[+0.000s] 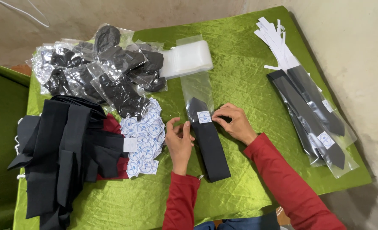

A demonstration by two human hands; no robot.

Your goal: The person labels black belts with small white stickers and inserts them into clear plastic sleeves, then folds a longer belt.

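Fingers of the right hand (pixel 236 122) are bunched together and press on the upper right edge of a black tie (pixel 208 140), just beside the small square white label (pixel 204 116) stuck near its pointed tip. The left hand (pixel 179 137) sits at the tie's opposite edge, its fingers curled inward with the tips touching the fabric; whether they pinch it cannot be told. The tie lies lengthwise between the two hands on the green cloth (pixel 240 72), and its pointed end is tucked into the mouth of a clear plastic sleeve (pixel 196 87) that stretches away from the person.

Left of the left hand lies a heap of round-printed white labels (pixel 144 136), and beyond it a pile of loose black ties (pixel 61 145). Further back is a mound of bagged dark items (pixel 99 72) and a stack of empty clear sleeves (pixel 188 59). Well apart on the right lie finished ties in clear bags (pixel 314 115), with white paper strips (pixel 276 42) behind them.
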